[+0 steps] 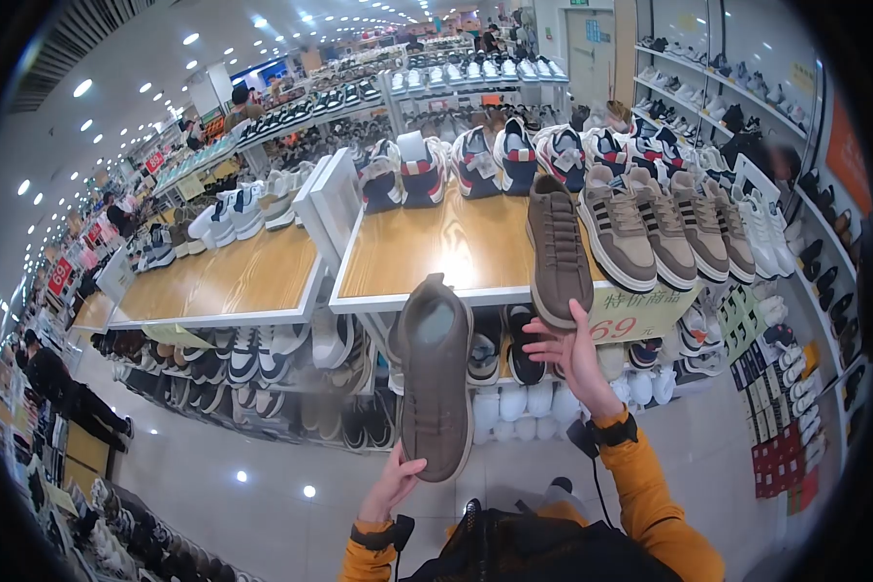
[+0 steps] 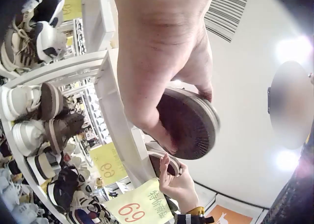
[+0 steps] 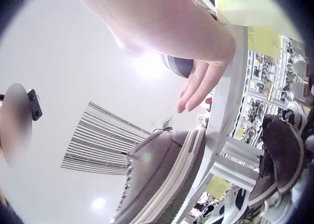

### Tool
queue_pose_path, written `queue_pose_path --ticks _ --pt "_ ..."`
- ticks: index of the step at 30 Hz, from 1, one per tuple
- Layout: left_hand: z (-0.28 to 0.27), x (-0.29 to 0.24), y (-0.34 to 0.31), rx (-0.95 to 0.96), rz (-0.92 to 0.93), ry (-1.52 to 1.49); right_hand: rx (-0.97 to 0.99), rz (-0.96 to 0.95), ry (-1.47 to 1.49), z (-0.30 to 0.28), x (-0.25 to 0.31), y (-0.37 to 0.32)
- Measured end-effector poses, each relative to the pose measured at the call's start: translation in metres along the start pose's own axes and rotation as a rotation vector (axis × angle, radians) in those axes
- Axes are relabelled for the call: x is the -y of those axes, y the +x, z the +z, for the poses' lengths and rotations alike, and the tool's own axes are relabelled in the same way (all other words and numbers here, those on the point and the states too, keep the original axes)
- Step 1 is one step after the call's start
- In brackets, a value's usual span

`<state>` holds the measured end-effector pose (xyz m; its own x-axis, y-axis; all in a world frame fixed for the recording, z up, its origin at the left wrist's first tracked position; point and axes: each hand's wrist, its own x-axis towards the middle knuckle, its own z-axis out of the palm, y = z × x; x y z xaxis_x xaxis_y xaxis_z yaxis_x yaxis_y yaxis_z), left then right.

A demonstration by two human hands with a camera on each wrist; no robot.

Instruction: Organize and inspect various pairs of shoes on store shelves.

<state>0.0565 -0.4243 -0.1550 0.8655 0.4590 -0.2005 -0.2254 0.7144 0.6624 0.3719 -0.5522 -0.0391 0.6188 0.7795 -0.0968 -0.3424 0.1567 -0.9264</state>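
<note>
My left hand (image 1: 394, 482) pinches a brown lace-up shoe (image 1: 436, 388) by its toe and holds it up in front of the display shelf, heel pointing away. In the left wrist view this shoe's dark sole (image 2: 189, 128) faces the camera, with the left hand's fingers (image 2: 164, 138) pressed against it. A matching brown shoe (image 1: 558, 247) sits at the front edge of the wooden shelf top (image 1: 436, 247), its toe jutting over the edge. Right at that toe is my right hand (image 1: 582, 364), its fingers (image 3: 198, 89) extended and spread loosely under it.
Beige-and-brown striped sneakers (image 1: 664, 228) stand right of the shelved shoe, navy-and-white sneakers (image 1: 475, 160) behind it. A yellow price sign (image 1: 640, 312) hangs from the front edge. Lower racks hold more shoes (image 1: 252, 354). A person in black (image 1: 63, 388) stands far left.
</note>
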Motion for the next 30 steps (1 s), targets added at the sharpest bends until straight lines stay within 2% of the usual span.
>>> queue_pose_path --ticks 2,6,11,13,18,20,24,26,28,30 --pt "0.004 -0.011 0.009 0.085 -0.04 0.147 -0.017 -0.013 -0.018 -0.006 0.003 0.016" --pt "0.037 -0.019 0.005 0.037 -0.053 0.152 -0.063 0.002 0.017 -0.027 0.01 0.037" --pt "0.059 -0.014 0.018 -0.01 0.05 0.272 0.15 0.04 -0.001 -0.052 -0.002 0.044" --pt "0.077 -0.018 0.037 -0.045 0.056 0.241 0.241 0.041 0.027 -0.062 -0.009 0.046" --pt "0.13 -0.033 0.107 -0.092 0.117 0.246 0.327 0.041 0.007 -0.081 -0.019 0.042" --pt "0.149 -0.038 0.133 -0.072 0.168 0.261 0.39 0.055 -0.016 -0.092 -0.018 0.044" --pt "0.172 -0.052 0.171 -0.034 0.125 0.241 0.414 0.063 -0.03 -0.113 -0.012 0.05" --pt "0.177 -0.051 0.186 -0.094 0.106 0.436 0.436 0.069 -0.064 -0.12 -0.013 0.055" --pt "0.177 -0.04 0.192 -0.1 0.132 0.444 0.467 0.09 -0.056 -0.123 -0.007 0.056" --pt "0.192 -0.02 0.187 -0.397 0.415 0.49 0.548 0.096 -0.091 -0.129 -0.006 0.059"
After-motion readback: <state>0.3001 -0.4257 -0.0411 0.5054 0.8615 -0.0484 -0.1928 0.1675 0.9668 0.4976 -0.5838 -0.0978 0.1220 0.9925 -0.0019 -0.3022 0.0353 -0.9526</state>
